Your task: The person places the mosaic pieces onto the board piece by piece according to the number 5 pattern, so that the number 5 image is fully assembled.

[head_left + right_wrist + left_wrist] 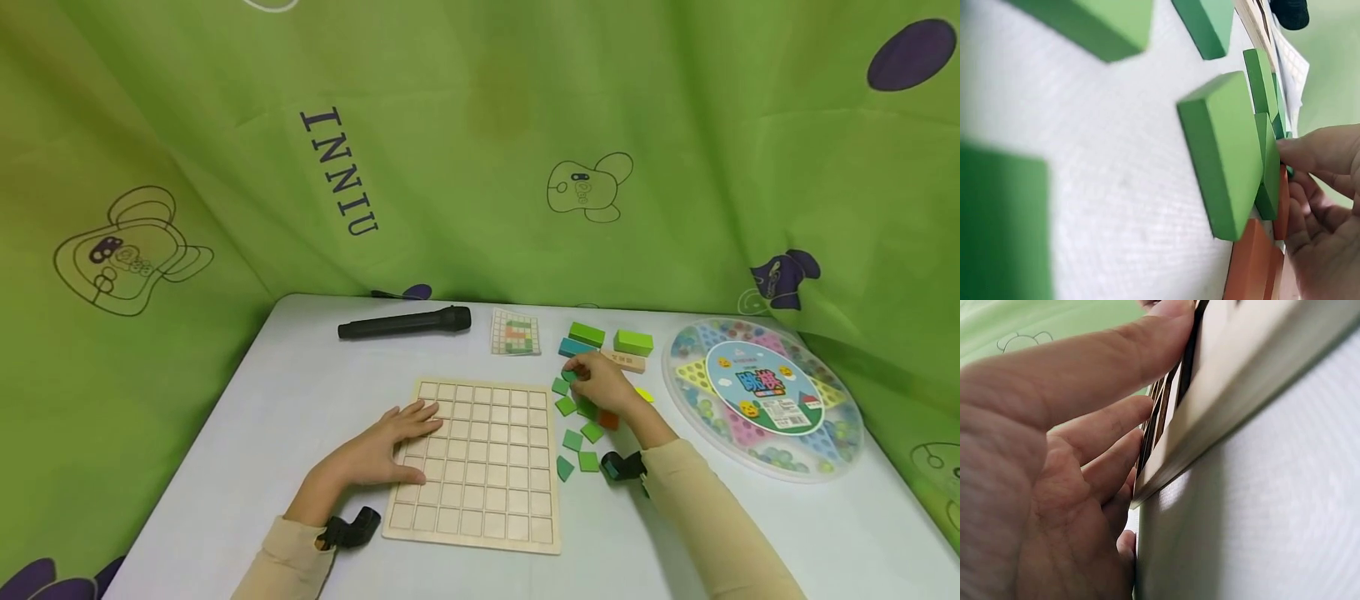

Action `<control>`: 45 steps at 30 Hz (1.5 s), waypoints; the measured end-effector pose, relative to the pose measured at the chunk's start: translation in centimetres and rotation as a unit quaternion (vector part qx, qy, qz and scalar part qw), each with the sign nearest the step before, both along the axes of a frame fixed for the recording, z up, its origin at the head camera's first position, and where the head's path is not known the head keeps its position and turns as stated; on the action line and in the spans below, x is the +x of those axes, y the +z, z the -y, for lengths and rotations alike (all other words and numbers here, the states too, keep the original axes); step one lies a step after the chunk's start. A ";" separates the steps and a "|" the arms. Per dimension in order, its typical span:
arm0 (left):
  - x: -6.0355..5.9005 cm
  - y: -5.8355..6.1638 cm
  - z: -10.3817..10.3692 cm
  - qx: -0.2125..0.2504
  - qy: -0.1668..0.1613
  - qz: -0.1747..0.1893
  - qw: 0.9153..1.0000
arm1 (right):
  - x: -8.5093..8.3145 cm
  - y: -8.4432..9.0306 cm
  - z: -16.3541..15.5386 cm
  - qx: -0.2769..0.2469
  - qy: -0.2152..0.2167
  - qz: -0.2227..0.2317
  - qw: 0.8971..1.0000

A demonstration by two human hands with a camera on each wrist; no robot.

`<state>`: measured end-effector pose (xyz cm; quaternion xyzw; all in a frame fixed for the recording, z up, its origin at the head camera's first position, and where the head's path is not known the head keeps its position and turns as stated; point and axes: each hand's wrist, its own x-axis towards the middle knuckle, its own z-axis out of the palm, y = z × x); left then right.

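Note:
A wooden grid board (480, 467) lies on the white table, its cells bare. My left hand (382, 446) rests on the board's left edge, fingers spread and thumb on the rim; in the left wrist view the thumb (1104, 369) and fingers touch the board's side (1210, 419). Right of the board lies a scatter of small green tiles (592, 431) with an orange tile (608, 420) among them. At the far end of this scatter my right hand (600, 383) pinches a dark green tile (569, 376) between thumb and fingertips. In the right wrist view the fingers partly hide that tile (1290, 170).
Behind the tiles stand green blocks (633, 342), a blue block (577, 347) and a wooden block (624, 361). A patterned card (515, 332) and a black microphone (405, 322) lie at the back. A round game box (765, 400) occupies the right side. Green cloth (480, 167) surrounds the table.

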<state>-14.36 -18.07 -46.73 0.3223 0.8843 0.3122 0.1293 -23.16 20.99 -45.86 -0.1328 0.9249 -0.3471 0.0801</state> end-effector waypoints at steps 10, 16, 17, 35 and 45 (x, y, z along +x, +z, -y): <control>0.0 0.0 0.0 0.002 -0.002 0.008 1.000 | 0.2 0.2 -0.1 0.009 0.001 -0.007 1.000; 0.1 0.1 0.0 -0.001 -0.001 0.002 1.000 | 0.2 0.3 -0.5 0.004 0.011 0.003 1.000; 0.1 0.1 0.0 -0.001 -0.001 0.002 1.000 | 0.2 0.3 -0.6 0.005 0.012 0.002 1.000; 0.1 0.1 0.2 0.000 0.000 0.004 1.000 | 1.2 0.5 0.0 0.013 0.038 -0.074 0.996; 0.1 0.2 0.1 -0.006 0.002 0.009 1.000 | 2.9 1.2 2.7 -0.012 0.048 -0.093 0.994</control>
